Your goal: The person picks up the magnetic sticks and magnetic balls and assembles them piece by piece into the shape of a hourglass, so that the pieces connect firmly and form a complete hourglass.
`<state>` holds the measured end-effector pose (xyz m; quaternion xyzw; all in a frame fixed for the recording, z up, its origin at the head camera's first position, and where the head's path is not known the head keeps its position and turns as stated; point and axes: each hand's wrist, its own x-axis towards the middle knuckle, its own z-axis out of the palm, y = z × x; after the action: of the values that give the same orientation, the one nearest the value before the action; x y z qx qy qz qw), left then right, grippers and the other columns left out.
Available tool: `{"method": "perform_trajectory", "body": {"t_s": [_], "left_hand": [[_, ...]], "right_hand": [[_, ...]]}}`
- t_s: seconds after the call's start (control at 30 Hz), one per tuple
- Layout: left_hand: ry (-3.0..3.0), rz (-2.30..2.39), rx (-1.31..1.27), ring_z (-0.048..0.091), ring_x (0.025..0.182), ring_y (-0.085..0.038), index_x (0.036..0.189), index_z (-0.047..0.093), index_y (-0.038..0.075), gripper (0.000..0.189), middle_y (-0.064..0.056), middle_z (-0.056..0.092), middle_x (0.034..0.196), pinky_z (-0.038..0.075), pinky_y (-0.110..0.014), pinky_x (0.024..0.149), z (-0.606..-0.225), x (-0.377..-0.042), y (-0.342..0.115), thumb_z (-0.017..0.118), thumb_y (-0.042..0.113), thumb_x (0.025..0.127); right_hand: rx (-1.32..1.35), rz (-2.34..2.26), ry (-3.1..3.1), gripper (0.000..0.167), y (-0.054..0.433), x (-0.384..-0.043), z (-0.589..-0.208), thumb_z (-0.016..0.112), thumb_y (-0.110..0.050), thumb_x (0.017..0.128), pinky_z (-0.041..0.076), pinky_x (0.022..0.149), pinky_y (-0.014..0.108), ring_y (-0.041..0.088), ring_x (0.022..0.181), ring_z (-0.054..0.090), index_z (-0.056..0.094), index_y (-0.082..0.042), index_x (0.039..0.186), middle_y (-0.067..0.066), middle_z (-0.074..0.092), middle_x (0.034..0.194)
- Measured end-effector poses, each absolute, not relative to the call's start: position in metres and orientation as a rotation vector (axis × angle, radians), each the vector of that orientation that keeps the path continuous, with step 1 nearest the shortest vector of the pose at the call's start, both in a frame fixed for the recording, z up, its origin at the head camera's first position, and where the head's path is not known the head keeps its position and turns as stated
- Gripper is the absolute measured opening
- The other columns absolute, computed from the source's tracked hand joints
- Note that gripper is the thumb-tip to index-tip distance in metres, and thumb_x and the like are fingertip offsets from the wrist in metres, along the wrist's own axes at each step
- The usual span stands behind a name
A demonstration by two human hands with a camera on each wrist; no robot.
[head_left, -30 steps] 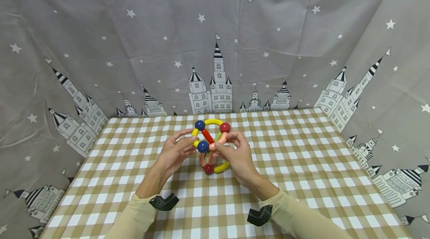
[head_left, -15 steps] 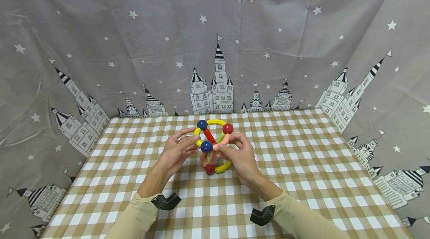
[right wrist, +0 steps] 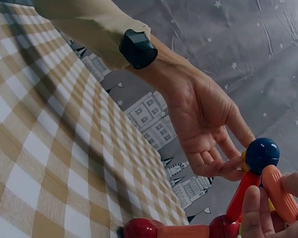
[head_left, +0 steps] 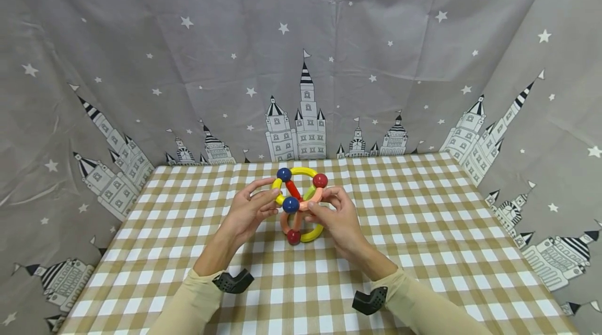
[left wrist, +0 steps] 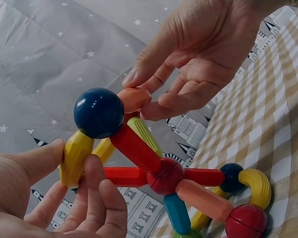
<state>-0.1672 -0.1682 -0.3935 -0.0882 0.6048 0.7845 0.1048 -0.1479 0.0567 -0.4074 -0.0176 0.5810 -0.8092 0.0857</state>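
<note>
A two-tier model of magnetic rods and balls stands on the table in front of me. My left hand pinches the yellow curved rod on the left of its upper ring, between thumb and fingers. Across from it, my right hand pinches the orange curved rod that joins the front blue ball to a red ball. Another blue ball sits at the ring's back left. Straight rods slope down to a central red ball. A lower red ball rests near the cloth.
A brown-and-white checked cloth covers the table. Behind it hangs a grey curtain printed with castles and stars. In the left wrist view, a teal rod runs down from the central ball to a green ball.
The upper ring and both hands have shifted slightly right in the head view, mostly in the first half second. Both hands keep their grips.
</note>
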Motion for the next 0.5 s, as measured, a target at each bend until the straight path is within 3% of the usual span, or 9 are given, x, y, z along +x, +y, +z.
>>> {"method": "perform_trajectory", "body": {"t_s": [0.23, 0.5], "left_hand": [[1.797, 2.287, -0.179, 0.071, 0.087, -0.020, 0.146, 0.050, 0.010, 0.053, -0.007, 0.071, 0.106, 0.058, -0.033, 0.080, -0.398, -0.168, -0.172, 0.072, 0.021, 0.099], [1.812, 2.249, -0.125, 0.072, 0.091, -0.023, 0.150, 0.045, 0.013, 0.057, -0.008, 0.072, 0.112, 0.058, -0.038, 0.087, -0.403, -0.164, -0.179, 0.070, 0.026, 0.100]], "right_hand": [[-0.106, -2.323, 1.798, 0.038, 0.068, -0.153, -0.413, 0.071, -0.009, 0.098, 0.058, 0.087, 0.048, 0.037, 0.103, 0.071, 0.047, -0.005, 0.127, 0.020, 0.059, 0.123], [-0.073, -2.259, 1.848, 0.038, 0.085, -0.155, -0.421, 0.067, -0.011, 0.101, 0.058, 0.088, 0.048, 0.034, 0.099, 0.072, 0.045, -0.004, 0.131, 0.027, 0.059, 0.121]]}}
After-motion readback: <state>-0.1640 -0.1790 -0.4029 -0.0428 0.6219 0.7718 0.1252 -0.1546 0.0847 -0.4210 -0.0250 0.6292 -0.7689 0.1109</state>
